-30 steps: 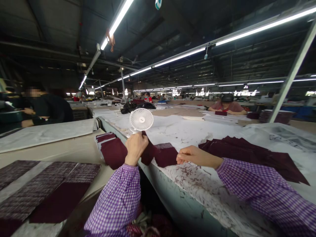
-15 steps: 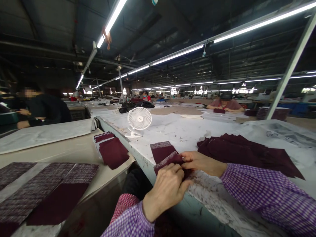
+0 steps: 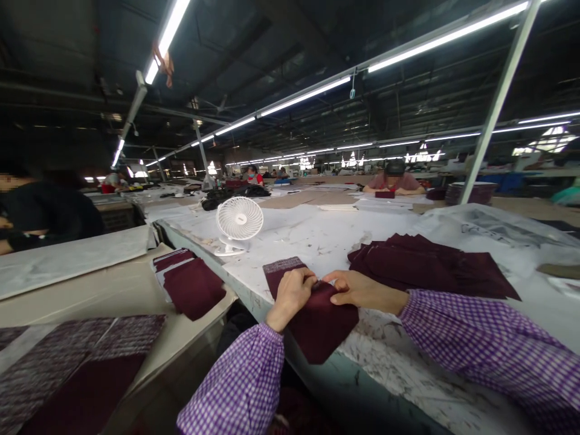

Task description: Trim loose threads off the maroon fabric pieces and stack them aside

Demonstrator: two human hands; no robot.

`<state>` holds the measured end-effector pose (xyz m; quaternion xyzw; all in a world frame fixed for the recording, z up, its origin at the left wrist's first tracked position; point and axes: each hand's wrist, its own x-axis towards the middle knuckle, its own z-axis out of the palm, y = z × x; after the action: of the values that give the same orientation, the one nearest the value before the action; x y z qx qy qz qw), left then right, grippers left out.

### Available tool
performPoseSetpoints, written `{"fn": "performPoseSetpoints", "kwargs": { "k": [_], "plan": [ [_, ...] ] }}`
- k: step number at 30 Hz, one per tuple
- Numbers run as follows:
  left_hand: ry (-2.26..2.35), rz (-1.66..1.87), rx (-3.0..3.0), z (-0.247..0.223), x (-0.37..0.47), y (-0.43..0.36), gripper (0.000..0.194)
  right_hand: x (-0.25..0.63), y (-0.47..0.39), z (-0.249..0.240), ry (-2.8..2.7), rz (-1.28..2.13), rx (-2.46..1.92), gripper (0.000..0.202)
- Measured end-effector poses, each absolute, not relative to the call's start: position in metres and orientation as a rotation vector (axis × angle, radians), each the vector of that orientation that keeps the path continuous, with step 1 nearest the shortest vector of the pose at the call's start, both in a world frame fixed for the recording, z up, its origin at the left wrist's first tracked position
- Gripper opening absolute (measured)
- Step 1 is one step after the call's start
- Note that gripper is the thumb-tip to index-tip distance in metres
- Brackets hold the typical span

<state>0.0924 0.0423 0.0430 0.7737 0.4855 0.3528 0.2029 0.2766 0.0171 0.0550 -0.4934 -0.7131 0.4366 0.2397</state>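
Observation:
A maroon fabric piece (image 3: 321,332) with cut corners hangs partly over the near table edge. My left hand (image 3: 293,295) is closed on its upper left edge, fingertips pinched together. At its upper right, my right hand (image 3: 367,291) grips the same piece between thumb and fingers. Just behind my left hand lies another maroon piece with a speckled grey band (image 3: 284,264), flat on the white-covered table (image 3: 299,232). A fanned pile of maroon fabric pieces (image 3: 426,263) rests right of and beyond my right hand. My fingertips partly hide the held edge.
A small white fan (image 3: 240,219) stands on the table. To the left, a lower beige surface (image 3: 104,272) bears a maroon stack (image 3: 193,287) and speckled panels (image 3: 86,350). Clear plastic sheeting (image 3: 489,226) lies at right. Co-workers sit farther off; a metal post (image 3: 498,103) rises at right.
The fabric between my hands was bunched with its speckled band showing; now its plain maroon side lies spread toward me. My left hand has moved up and away from me. The view has turned right.

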Motion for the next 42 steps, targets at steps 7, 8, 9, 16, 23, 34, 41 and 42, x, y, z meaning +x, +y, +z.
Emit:
{"fn": "performPoseSetpoints", "kwargs": {
  "k": [7,8,9,16,23,34,41,42],
  "plan": [
    [1.231,1.058,1.904,0.036,0.078,0.047,0.022,0.28,0.02,0.051,-1.98,1.157,-1.317,0.06],
    [1.193,1.051,1.853,0.035,0.077,0.048,0.025,0.28,0.02,0.051,-2.002,1.129,-1.324,0.059],
    [1.162,1.049,1.804,0.034,0.077,0.05,0.03,0.28,0.02,0.051,-2.027,1.091,-1.334,0.058],
    [1.166,1.085,1.964,0.032,0.095,0.056,0.034,0.277,0.014,0.06,-2.192,0.833,-1.408,0.058],
    [1.208,0.926,2.34,0.022,0.108,0.058,0.039,0.288,0.024,0.063,-2.354,0.31,-1.404,0.041],
    [1.047,0.982,2.161,0.025,0.099,0.059,0.03,0.277,0.044,0.043,-2.236,0.43,-1.435,0.031],
    [1.249,0.992,2.273,0.019,0.105,0.062,0.015,0.29,0.05,0.043,-2.11,0.517,-1.377,0.03],
    [1.242,1.001,2.29,0.018,0.105,0.062,0.015,0.294,0.049,0.043,-2.11,0.48,-1.374,0.027]
  ]
}}
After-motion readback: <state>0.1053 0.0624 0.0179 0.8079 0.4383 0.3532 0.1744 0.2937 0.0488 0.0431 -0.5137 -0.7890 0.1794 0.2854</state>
